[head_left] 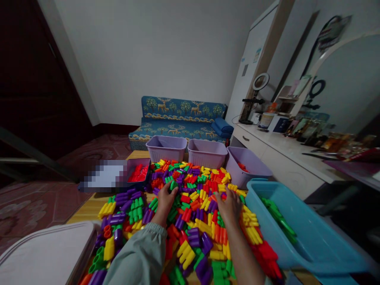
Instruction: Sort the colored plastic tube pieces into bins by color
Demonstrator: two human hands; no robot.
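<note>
A pale, pixelated patch (107, 176) on the left hides whatever lies beside the navy box (143, 185) of red pieces (138, 173). Next, the left hand (166, 198) reaches over the pile of coloured blocks (194, 196), thumb and fingers pinched around a green block (173, 185) in the far part of the spread; whether it is clear of those beneath, I can't tell. The step looks to me like picking out blocks; from that pinch, a clean lift would call for keeping its neighbours undisturbed. Beyond, the near walls of the lilac bins (207, 155) hide their floors. Farther right, the right hand (230, 204) is down among the blocks, fingers bent; I can't tell whether it grips one. At the right, the blue tub (320, 237) holds green pieces (279, 219), partly cut off by its left wall.
</note>
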